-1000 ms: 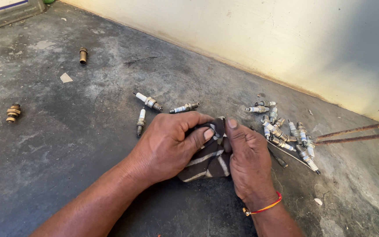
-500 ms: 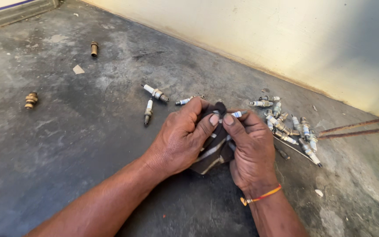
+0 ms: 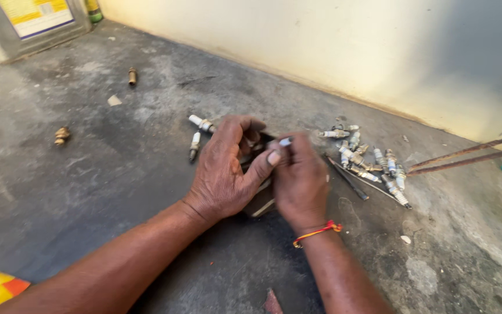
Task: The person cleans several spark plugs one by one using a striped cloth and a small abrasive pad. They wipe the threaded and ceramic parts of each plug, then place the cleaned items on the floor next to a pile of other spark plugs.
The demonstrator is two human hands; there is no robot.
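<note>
Head view: both hands [image 3: 262, 168] gripping dark cloth [image 3: 261, 200]; spark plugs [image 3: 367, 157] beside.

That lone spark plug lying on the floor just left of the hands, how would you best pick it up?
Take the spark plug across its middle, coming straight down from above. It lies flat on the concrete floor, its long axis running roughly away from the viewer, so pinch its two long sides. The left hand is nearest; floor around it looks free.

Head view, steeply down, close
</note>
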